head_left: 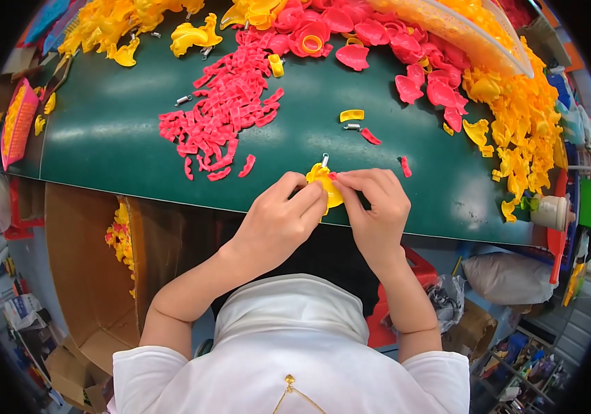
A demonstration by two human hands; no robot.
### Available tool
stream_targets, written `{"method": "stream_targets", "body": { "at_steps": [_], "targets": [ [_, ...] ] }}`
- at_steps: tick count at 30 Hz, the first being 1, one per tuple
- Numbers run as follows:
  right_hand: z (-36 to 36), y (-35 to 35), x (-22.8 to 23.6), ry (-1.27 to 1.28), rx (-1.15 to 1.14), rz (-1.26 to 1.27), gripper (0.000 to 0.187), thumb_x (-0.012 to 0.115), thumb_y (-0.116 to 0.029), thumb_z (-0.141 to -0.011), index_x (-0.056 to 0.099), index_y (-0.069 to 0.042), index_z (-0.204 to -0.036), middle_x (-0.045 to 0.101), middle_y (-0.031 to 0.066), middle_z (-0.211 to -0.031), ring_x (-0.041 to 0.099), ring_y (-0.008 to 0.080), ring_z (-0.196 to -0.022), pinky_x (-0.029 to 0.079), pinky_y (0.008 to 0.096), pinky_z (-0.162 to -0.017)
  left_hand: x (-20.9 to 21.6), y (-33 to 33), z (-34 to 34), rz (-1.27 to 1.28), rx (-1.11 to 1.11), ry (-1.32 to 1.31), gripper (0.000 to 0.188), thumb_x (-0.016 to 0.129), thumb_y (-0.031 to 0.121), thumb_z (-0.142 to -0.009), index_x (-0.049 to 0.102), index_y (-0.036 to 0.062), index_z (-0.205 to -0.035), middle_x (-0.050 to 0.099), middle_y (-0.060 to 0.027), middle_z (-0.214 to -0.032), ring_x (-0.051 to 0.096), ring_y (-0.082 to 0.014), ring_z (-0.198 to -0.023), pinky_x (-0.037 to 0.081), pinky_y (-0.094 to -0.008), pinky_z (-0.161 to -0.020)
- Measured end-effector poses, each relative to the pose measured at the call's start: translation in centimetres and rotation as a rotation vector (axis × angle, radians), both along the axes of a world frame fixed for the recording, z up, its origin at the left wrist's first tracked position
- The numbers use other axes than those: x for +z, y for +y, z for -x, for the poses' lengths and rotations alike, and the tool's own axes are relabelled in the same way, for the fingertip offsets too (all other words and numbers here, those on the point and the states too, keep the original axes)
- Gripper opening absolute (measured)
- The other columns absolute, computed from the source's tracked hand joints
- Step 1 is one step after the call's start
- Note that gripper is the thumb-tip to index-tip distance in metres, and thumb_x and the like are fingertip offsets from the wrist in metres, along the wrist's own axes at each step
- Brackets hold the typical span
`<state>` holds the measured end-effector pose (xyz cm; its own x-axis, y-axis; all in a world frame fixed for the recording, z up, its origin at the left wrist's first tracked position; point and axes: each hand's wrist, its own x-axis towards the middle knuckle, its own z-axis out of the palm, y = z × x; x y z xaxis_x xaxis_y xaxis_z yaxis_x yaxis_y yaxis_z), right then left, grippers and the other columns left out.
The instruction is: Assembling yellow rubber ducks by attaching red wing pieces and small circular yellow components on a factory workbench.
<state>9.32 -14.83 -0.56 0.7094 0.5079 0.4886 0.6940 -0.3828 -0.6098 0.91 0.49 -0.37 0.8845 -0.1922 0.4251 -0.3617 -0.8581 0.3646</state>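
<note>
Near the front edge of the green table [123,138], my left hand [275,214] is closed on a curved yellow plastic part [334,197]. A small metal spring [324,159] sticks up from the part's far end. My right hand [381,210] pinches a small red plastic strip [333,176] against the part's right side. Fingers hide some of both pieces. Just beyond my hands lie a yellow strip [352,115], a loose spring [351,127] and a red strip [371,136]. Another red strip [406,166] rests right of my right hand.
Left of centre spreads a pile of red strips [219,114]. Red shell-like parts [406,45] heap at the back, and yellow parts [516,131] along the right. A translucent basket [496,52] leans over them. Below the table's left front stands a cardboard box [88,276].
</note>
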Motion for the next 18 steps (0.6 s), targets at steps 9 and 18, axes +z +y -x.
{"method": "stream_targets", "body": {
  "at_steps": [9,18],
  "targets": [
    [0.17,0.28,0.13,0.153,-0.031,-0.014,0.01,0.072,0.003,-0.075,0.07,-0.001,-0.084,0.068,0.0088,-0.08,0.063,0.0207,-0.072,0.048,0.0289,-0.065,-0.16,0.15,0.14,0.013,-0.003,0.065,0.041,0.074,-0.001,-0.057,0.064,-0.0024,-0.097,0.06,-0.0072,-0.098,0.056,-0.0249,-0.089,0.052,-0.0321,-0.074],
    [-0.22,-0.19,0.1,0.173,0.013,0.024,0.011,0.072,0.0,-0.075,0.069,0.0,-0.086,0.067,0.0096,-0.084,0.062,0.024,-0.078,0.049,0.0322,-0.07,-0.18,0.17,-0.09,0.007,-0.016,0.053,0.041,0.073,-0.001,-0.058,0.064,-0.0015,-0.098,0.06,-0.0067,-0.098,0.056,-0.0243,-0.09,0.052,-0.0316,-0.074]
  ]
}}
